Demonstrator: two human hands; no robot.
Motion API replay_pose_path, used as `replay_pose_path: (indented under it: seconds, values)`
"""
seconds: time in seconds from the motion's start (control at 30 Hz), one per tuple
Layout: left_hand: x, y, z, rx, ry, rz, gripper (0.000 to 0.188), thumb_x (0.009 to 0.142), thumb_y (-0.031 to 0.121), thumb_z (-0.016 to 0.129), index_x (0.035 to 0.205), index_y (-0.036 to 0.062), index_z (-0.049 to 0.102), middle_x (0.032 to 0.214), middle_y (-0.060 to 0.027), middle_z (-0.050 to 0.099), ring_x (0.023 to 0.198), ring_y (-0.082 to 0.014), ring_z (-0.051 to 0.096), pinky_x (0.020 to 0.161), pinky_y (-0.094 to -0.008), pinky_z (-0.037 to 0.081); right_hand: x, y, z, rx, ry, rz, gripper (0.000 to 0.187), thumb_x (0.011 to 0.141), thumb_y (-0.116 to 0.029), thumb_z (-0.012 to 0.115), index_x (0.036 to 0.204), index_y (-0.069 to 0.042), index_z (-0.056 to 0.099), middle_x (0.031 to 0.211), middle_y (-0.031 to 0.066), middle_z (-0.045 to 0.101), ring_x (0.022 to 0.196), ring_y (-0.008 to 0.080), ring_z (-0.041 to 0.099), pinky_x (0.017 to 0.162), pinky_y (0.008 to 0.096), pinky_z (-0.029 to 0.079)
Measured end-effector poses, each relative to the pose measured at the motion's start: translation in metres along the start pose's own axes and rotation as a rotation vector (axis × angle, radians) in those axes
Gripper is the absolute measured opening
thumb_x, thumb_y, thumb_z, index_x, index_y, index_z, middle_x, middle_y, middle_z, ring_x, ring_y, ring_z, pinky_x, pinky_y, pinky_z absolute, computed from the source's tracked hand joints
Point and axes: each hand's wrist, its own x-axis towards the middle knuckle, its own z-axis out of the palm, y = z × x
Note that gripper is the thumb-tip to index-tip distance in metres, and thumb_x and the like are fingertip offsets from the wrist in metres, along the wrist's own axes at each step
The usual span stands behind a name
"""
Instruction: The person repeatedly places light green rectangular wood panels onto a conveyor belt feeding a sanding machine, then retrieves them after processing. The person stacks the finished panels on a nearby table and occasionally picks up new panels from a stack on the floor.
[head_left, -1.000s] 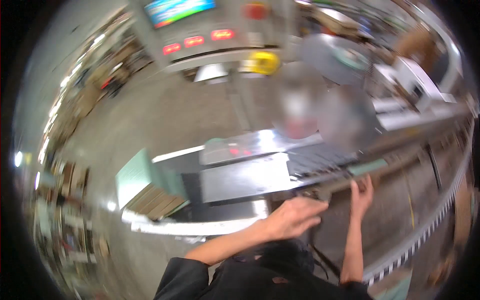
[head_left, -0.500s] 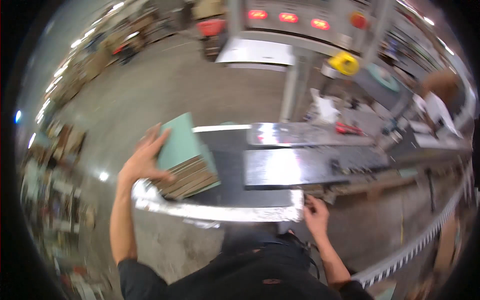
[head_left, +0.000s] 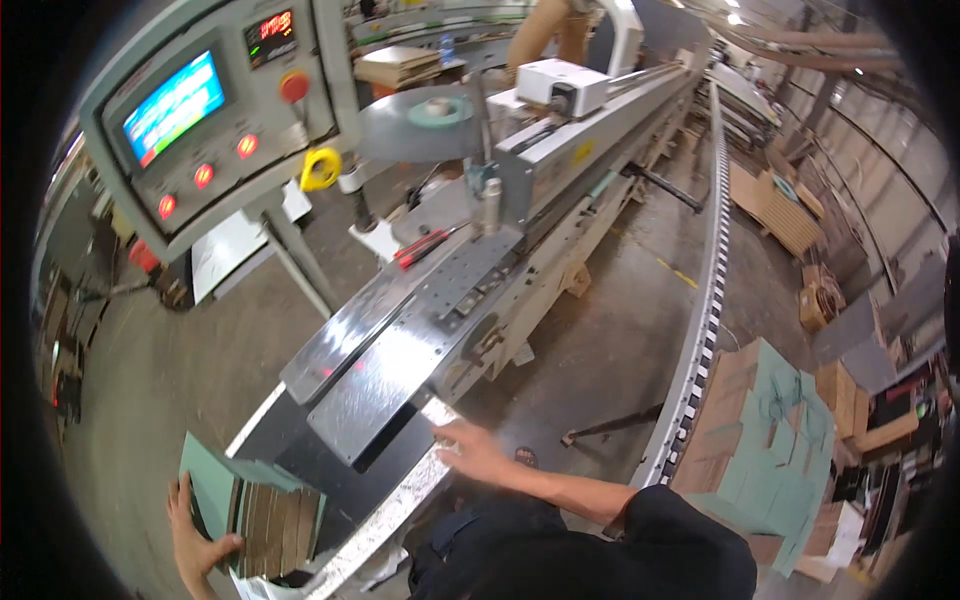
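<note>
Leftward, the left hand [head_left: 193, 540] spreads wide against a stack of green-faced boards [head_left: 276, 530] on the black tabletop [head_left: 360, 488]; the right hand [head_left: 475, 453] touches the pale rim [head_left: 387, 522], its grip too unclear to call. Farther right, another green stack [head_left: 775, 450] stands beside a striped rail [head_left: 706, 340].

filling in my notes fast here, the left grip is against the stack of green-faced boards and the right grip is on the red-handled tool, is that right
The right grip is the mistake: the head view shows it at the white table edge. The left grip is against the stack of green-faced boards, as you say.
</note>
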Motion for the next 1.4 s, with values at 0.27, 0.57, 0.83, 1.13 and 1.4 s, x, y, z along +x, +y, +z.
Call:
replay_pose_path:
  seconds: [0.27,0.57,0.83,1.13,1.4]
  values:
    - [-0.019,0.112,-0.033,0.355,0.106,0.227,0.11,0.06,0.059,0.084,0.149,0.0032,0.049,0.147,-0.0331,0.046,0.137,-0.0488,0.043,0.112,-0.0564,0.034,0.008,0.0,-0.018,0.021,0.086,-0.062,0.041,0.089,-0.011,0.074,0.129,-0.007,0.066,0.109,0.0153,0.064,0.097,0.0303,0.066,0.084,0.039,0.056]
    - [0.083,0.263,0.155,0.121,-0.006,0.519,0.112,0.052,0.054,0.088,0.147,0.0096,0.05,0.15,-0.0345,0.035,0.137,-0.0535,0.035,0.111,-0.0635,0.028,0.012,-0.023,-0.025,0.008,0.038,0.041,0.043,0.084,-0.007,0.077,0.125,-0.002,0.063,0.109,0.0142,0.066,0.084,0.0228,0.066,0.069,0.0338,0.056]
    - [0.139,0.234,0.252,-0.002,0.13,0.525,0.095,0.057,0.053,0.089,0.136,0.0072,0.062,0.148,-0.0318,0.045,0.14,-0.0532,0.035,0.114,-0.0627,0.029,0.038,-0.027,-0.021,0.103,0.216,0.053,0.063,0.086,-0.006,0.077,0.144,-0.002,0.052,0.112,0.0135,0.066,0.086,0.0205,0.064,0.071,0.0311,0.054]
    - [0.115,0.222,0.237,-0.11,0.231,0.419,0.085,0.062,0.044,0.089,0.133,0.0052,0.065,0.15,-0.0289,0.046,0.143,-0.0524,0.034,0.115,-0.0602,0.03,0.045,-0.014,0.03,-0.082,0.309,-0.012,0.094,0.084,-0.016,0.081,0.16,-0.006,0.027,0.126,0.0212,0.06,0.113,0.0375,0.061,0.096,0.0423,0.053]
    - [0.077,0.162,0.272,-0.18,0.222,0.347,0.067,0.078,0.022,0.082,0.138,0.0042,0.059,0.15,-0.0234,0.049,0.143,-0.045,0.038,0.116,-0.0571,0.028,0.052,-0.028,0.066,-0.176,0.291,0.099,0.125,0.081,-0.033,0.086,0.161,-0.001,-0.004,0.137,0.0291,0.045,0.114,0.0405,0.058,0.093,0.0443,0.054]
